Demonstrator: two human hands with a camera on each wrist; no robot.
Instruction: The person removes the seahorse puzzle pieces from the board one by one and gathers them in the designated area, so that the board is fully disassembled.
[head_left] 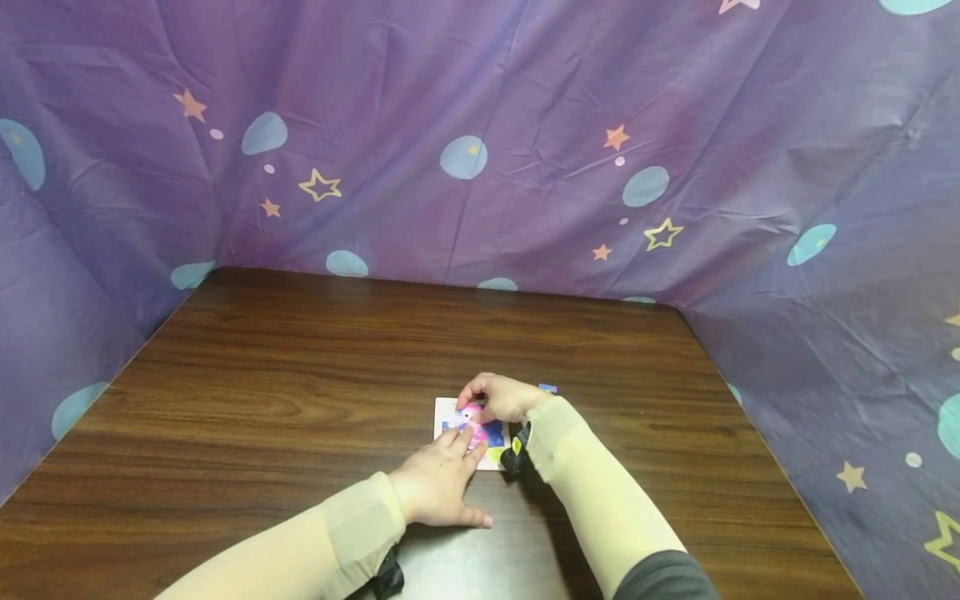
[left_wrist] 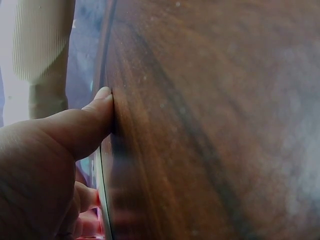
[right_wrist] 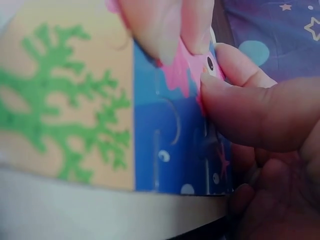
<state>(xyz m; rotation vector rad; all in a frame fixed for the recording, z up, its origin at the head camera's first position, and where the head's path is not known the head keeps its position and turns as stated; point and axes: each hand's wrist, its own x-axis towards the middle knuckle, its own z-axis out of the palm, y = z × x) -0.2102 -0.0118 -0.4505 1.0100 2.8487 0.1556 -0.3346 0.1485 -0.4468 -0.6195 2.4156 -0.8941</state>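
Observation:
A small jigsaw puzzle with a white border lies on the table, showing a pink creature against blue. My left hand rests its outstretched fingertips on the puzzle's lower part, its thumb spread over the tabletop. From the upper right, my right hand pinches a pink-and-blue puzzle piece with an eye on it, between thumb and curled index finger, at the picture's top. Close up in the right wrist view, left-hand fingertips press beside that piece, and green coral is printed on a tan area.
Just beyond my right wrist lies a loose blue puzzle piece. The brown wood-grain table is bordered at the back and sides by a purple curtain printed with stars.

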